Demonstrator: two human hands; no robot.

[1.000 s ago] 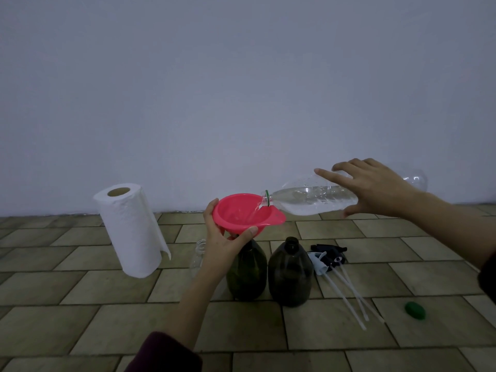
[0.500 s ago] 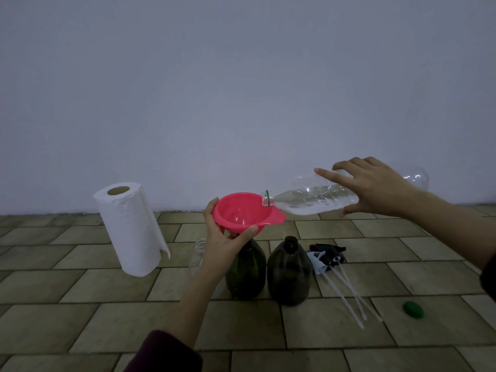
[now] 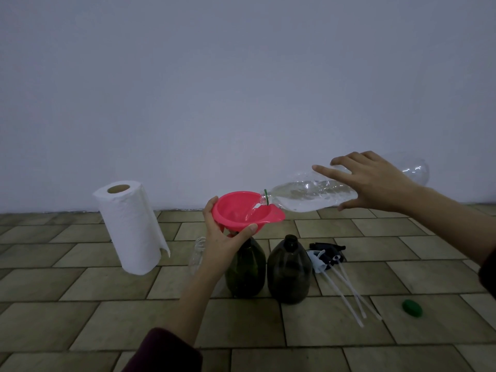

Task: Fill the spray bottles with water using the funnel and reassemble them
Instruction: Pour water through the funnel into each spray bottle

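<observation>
Funnel (image 3: pixel 243 212): pink-red. Two bottles (image 3: pixel 288 272): dark green-brown, translucent. Poured bottle (image 3: pixel 308 196): clear, green neck ring. Cap (image 3: pixel 412 308): green. Towel roll (image 3: pixel 131 226): white. Floor (image 3: pixel 80 304): tan staggered tiles. Wall (image 3: pixel 241 89): plain grey-white.

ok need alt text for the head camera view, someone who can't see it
A right hand tips a clear water bottle into a pink funnel, which the left hand steadies on a dark green spray bottle. A second dark bottle, spray heads, a green cap and a paper towel roll sit on the tiled floor.
</observation>
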